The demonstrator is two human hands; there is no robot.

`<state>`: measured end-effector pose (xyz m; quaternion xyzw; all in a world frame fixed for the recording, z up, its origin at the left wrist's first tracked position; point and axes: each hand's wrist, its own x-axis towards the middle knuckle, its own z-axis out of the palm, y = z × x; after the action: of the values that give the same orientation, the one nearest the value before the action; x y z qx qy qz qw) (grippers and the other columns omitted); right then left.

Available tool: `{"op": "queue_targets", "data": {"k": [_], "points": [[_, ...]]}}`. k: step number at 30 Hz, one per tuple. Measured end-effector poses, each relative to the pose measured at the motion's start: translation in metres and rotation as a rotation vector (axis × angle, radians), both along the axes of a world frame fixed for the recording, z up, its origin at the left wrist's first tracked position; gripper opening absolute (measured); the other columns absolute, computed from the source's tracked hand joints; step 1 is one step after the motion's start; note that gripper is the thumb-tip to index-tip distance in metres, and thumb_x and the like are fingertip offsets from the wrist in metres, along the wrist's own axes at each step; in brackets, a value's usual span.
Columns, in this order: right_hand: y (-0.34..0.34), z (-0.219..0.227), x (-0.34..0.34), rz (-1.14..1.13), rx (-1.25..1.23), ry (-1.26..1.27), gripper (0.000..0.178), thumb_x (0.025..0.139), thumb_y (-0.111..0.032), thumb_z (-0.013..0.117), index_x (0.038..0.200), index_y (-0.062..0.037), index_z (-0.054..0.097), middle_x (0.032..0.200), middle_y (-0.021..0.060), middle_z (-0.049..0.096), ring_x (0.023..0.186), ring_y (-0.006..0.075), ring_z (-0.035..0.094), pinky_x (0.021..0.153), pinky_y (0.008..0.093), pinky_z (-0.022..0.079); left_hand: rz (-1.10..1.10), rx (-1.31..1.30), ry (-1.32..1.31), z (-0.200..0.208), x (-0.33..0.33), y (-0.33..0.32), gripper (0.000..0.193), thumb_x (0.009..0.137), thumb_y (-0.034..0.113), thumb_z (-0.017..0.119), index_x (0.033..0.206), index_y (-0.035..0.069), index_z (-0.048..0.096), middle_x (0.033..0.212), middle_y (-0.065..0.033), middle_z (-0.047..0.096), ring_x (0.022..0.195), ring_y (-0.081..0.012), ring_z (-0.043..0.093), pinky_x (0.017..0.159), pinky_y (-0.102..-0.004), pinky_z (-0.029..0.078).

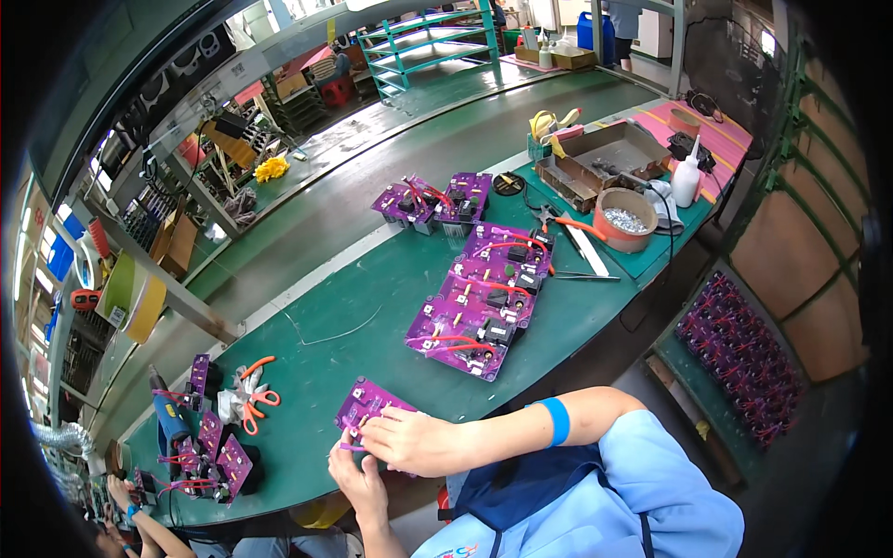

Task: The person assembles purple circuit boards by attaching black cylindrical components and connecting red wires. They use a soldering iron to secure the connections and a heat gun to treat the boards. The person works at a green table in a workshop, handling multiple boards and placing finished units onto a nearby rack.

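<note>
Near the bottom middle of the frame, the right hand (398, 441) and left hand (358, 482) are close together on a purple board (367, 400). Its top part pokes out above the fingers, and the hands hide its lower part. I cannot tell how tightly either hand grips it. The board is by the near edge of the green table (326, 367). A stretch of green top runs between it and the long row of purple boards (479, 302) up and to the right. Orange scissors (251, 410) lie to the left. A white bottle (686, 181) stands at upper right, and a teal rack (433, 45) stands at the top.
</note>
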<state>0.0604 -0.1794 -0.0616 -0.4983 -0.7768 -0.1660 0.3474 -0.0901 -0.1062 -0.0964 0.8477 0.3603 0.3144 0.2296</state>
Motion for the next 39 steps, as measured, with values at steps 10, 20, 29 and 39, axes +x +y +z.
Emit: {"op": "queue_targets", "data": {"k": [10, 20, 29, 39], "points": [[-0.046, 0.043, 0.239, -0.776, -0.303, 0.432, 0.070, 0.066, -0.049, 0.063, 0.116, -0.0032, 0.045, 0.112, 0.0199, 0.049, 0.107, 0.0331, 0.044, 0.092, 0.0398, 0.034, -0.321, -0.403, -0.263, 0.042, 0.044, 0.004, 0.039, 0.075, 0.004, 0.058, 0.112, -0.005, 0.047, 0.085, -0.0064, 0.055, 0.068, -0.0103, 0.051, 0.065, -0.0221, 0.043], [-0.035, 0.042, 0.208, -0.355, -0.615, 0.131, 0.076, 0.059, -0.052, 0.067, 0.116, -0.0064, 0.046, 0.086, 0.0142, 0.059, 0.084, 0.0258, 0.057, 0.072, 0.0368, 0.044, -0.453, -1.262, -0.127, 0.088, 0.118, 0.005, 0.035, 0.081, 0.016, 0.059, 0.108, 0.009, 0.039, 0.060, 0.0043, 0.037, 0.041, -0.0025, 0.028, 0.036, -0.0179, 0.020], [-0.017, 0.041, 0.225, -0.362, -0.797, 0.256, 0.045, 0.072, -0.049, 0.054, 0.076, -0.0052, 0.061, 0.072, 0.0148, 0.061, 0.069, 0.0314, 0.059, 0.063, 0.0406, 0.045, -0.557, -1.425, 0.001, 0.082, 0.167, 0.025, 0.018, 0.082, 0.024, 0.057, 0.085, 0.009, 0.051, 0.062, 0.0051, 0.039, 0.042, -0.0011, 0.026, 0.036, -0.0171, 0.018], [0.004, 0.062, 0.222, -0.552, -0.485, 0.182, 0.041, 0.079, -0.039, 0.046, 0.069, -0.0017, 0.060, 0.067, 0.0202, 0.058, 0.066, 0.0362, 0.058, 0.064, 0.0435, 0.046, -0.605, -0.719, 0.042, 0.078, 0.152, -0.002, 0.020, 0.086, 0.022, 0.049, 0.084, 0.004, 0.057, 0.055, 0.0058, 0.042, 0.042, -0.0016, 0.032, 0.037, -0.0166, 0.022]]}}
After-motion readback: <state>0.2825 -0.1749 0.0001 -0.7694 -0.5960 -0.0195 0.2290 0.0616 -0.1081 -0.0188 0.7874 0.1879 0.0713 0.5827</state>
